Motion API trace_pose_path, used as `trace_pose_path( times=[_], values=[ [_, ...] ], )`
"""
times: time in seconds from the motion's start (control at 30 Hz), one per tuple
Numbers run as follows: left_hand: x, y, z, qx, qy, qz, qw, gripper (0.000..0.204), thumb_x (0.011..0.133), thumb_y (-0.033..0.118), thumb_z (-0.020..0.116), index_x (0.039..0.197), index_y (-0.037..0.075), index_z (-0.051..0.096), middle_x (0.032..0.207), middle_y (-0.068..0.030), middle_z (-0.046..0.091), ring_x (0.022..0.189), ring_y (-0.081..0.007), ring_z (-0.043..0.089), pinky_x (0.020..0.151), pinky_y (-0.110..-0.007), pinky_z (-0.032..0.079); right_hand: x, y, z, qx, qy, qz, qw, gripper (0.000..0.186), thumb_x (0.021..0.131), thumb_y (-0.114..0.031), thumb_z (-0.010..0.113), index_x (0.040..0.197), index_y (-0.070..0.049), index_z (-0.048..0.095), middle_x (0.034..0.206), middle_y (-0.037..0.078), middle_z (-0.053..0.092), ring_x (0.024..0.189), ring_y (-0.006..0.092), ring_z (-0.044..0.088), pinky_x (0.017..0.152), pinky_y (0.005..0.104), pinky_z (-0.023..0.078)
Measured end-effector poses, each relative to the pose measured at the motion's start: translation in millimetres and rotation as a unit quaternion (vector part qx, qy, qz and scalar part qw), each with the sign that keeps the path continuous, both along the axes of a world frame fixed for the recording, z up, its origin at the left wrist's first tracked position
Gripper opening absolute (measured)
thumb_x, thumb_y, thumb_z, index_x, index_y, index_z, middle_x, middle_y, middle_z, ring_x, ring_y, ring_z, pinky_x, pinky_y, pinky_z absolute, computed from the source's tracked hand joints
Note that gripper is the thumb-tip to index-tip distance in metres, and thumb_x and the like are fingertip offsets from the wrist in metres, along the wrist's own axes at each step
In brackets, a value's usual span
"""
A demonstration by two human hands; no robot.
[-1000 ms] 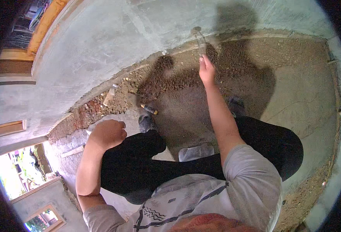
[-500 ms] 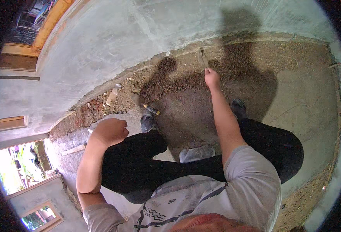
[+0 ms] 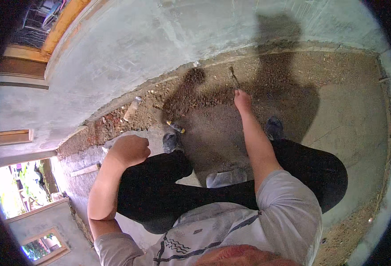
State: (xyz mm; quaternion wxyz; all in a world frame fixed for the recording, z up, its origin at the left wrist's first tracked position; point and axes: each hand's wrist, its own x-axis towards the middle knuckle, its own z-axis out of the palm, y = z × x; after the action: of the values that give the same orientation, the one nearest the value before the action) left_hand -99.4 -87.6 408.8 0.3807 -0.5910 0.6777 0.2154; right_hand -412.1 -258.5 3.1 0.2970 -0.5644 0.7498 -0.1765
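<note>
My right hand (image 3: 243, 100) is closed round the near end of a slim, dark hand tool (image 3: 234, 78), too small to name exactly. The tool points away from me, its narrow head over the strip of loose gravel (image 3: 213, 82) along the foot of the wall. My left hand (image 3: 132, 151) is curled into a fist above my left knee, with nothing showing out of it. Beside my left shoe (image 3: 170, 142) lies a short yellow-and-black object (image 3: 176, 127).
A grey plastered wall (image 3: 142, 53) curves across the far side. A pale, bottle-like object (image 3: 132, 109) lies on the rubble at left. Under me is a translucent, plastic-looking thing (image 3: 226, 177). A flat strip (image 3: 85, 170) lies on the left floor, near a bright opening (image 3: 24, 186).
My right hand has drawn back a little toward me, bringing the tool's head away from the wall's foot. My left fist stays above the knee.
</note>
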Motion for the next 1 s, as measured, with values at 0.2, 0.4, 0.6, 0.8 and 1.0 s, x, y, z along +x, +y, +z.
trace_pose_path(
  times=[0.2,0.4,0.6,0.8,1.0],
  values=[
    [-2.7,3.7,3.4,-0.007,0.011,0.018,1.000,0.027,0.084,0.022,0.056,0.101,0.007,0.071,0.094,-0.0205,0.070,0.092,-0.0388,0.067,0.083,-0.049,0.054,6.6,-23.4,23.8,-0.101,-0.085,-0.011,0.991,0.041,0.101,-0.040,0.049,0.122,-0.008,0.064,0.111,0.020,0.068,0.103,0.0401,0.064,0.088,0.0484,0.050],
    [-2.2,5.1,2.7,-0.065,0.068,0.013,0.995,0.027,0.084,0.023,0.056,0.087,0.001,0.070,0.082,-0.0222,0.069,0.084,-0.0413,0.068,0.077,-0.050,0.053,-2.8,-17.6,-3.3,-0.297,-0.211,-0.076,0.928,0.037,0.100,-0.034,0.054,0.120,-0.004,0.064,0.107,0.019,0.070,0.096,0.0362,0.067,0.083,0.0411,0.052],
    [-6.7,2.1,4.8,-0.031,0.046,0.006,0.998,0.027,0.083,0.023,0.056,0.088,0.001,0.071,0.084,-0.0239,0.069,0.087,-0.0412,0.068,0.079,-0.051,0.053,-29.9,6.5,-37.5,-0.033,0.029,-0.038,0.998,0.042,0.102,-0.036,0.046,0.119,-0.002,0.064,0.113,0.021,0.068,0.104,0.0433,0.063,0.087,0.0482,0.050],
    [-12.5,1.1,11.8,-0.066,0.040,-0.022,0.997,0.022,0.082,0.021,0.057,0.088,0.003,0.067,0.082,-0.0205,0.068,0.084,-0.0385,0.068,0.075,-0.049,0.055,-69.7,-9.1,27.4,-0.120,-0.066,-0.070,0.988,0.045,0.102,-0.037,0.047,0.127,-0.002,0.061,0.123,0.023,0.064,0.115,0.0407,0.059,0.095,0.0452,0.047],
    [-26.8,10.9,31.1,-0.123,0.122,-0.021,0.985,0.017,0.076,0.017,0.063,0.079,0.001,0.065,0.077,-0.0209,0.066,0.078,-0.0405,0.067,0.074,-0.051,0.053,-105.7,12.8,42.2,-0.275,-0.083,-0.128,0.949,0.045,0.103,-0.035,0.046,0.127,0.001,0.060,0.121,0.026,0.064,0.113,0.0415,0.060,0.096,0.0450,0.047]
  ],
)
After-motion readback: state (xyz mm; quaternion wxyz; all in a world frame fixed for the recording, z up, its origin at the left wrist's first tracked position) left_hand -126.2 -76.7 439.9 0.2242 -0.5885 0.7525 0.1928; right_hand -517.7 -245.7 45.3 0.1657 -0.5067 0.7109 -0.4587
